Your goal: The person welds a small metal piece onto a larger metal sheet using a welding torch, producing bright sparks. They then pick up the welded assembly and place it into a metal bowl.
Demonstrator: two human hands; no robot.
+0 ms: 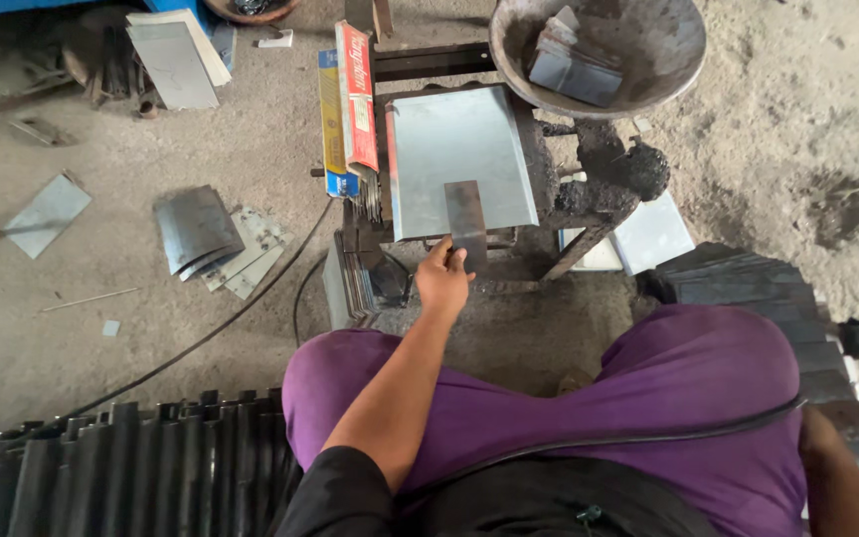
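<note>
Head view. Left hand (443,281): closed on the near end of a small dark metal strip (466,221), which lies lengthwise on the lower edge of a larger grey metal sheet (459,159). The sheet rests on a low dark stand (549,214) in front of the seated person's knees. Right hand: out of frame at lower right; state cannot be told. Handling note: the strip is best kept flat and square to the sheet's near edge, fingers clear of the overlap. Nearby: packets of rods (346,104) left of the sheet, metal pan (599,50) of offcuts behind it, stacked dark pieces (121,467) on the floor.
</note>
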